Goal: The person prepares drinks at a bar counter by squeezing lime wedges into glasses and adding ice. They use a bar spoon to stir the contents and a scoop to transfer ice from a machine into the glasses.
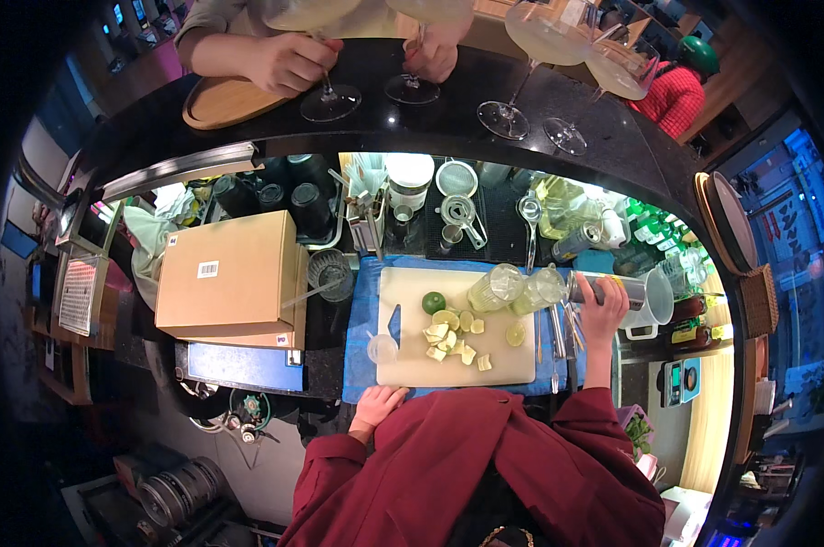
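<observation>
My right hand [602, 308] grips a grey drink can [627, 292], which is tilted with its left end close to the rim of an iced glass [540, 292]. Whether liquid is flowing cannot be made out. A second iced glass [495, 287] of pale green drink stands beside it on a white cutting board [401, 287]. My left hand [379, 405] rests at the counter's front edge near the board, holding nothing visible. On the board are a green lime [434, 303], several cut lime pieces [442, 335] and a lime slice [515, 334]. A small clear cup [382, 349] sits at its left edge.
Cardboard boxes [227, 273] are stacked left, beside a glass with a straw [331, 273]. Right of the board lie slim metal tools [557, 335] and a clear plastic jug [656, 301]. Across the raised bar [453, 126], another person's hands hold stemmed glasses by a wooden tray [227, 102].
</observation>
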`<state>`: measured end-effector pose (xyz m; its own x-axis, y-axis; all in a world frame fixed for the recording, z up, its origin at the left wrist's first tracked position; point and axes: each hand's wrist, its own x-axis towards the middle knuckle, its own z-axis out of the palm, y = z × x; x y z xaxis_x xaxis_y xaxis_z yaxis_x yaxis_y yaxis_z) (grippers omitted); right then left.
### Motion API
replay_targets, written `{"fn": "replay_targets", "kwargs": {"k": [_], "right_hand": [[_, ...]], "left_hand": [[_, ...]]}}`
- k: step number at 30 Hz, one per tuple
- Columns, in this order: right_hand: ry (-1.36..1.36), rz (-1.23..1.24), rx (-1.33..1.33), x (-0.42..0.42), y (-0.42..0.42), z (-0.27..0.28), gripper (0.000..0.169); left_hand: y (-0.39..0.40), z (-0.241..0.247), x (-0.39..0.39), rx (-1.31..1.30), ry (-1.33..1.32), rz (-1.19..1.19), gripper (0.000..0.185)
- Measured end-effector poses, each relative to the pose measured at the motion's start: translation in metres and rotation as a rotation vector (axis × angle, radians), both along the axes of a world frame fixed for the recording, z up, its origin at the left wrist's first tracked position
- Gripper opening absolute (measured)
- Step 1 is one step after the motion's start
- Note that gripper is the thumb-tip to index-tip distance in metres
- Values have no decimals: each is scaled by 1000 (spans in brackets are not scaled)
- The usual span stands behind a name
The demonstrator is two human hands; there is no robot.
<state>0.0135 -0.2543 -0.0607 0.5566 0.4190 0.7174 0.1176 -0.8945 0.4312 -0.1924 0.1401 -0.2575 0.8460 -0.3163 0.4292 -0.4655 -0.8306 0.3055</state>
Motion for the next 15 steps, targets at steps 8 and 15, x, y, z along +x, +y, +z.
{"fn": "replay_targets", "kwargs": {"k": [8,15], "right_hand": [[-71,46,-81,5,1,39,50],[-98,29,-147,5,-2,61,36]], "left_hand": [[0,0,2,1,-39,0,28],[-1,2,2,6,-54,18,28]]}}
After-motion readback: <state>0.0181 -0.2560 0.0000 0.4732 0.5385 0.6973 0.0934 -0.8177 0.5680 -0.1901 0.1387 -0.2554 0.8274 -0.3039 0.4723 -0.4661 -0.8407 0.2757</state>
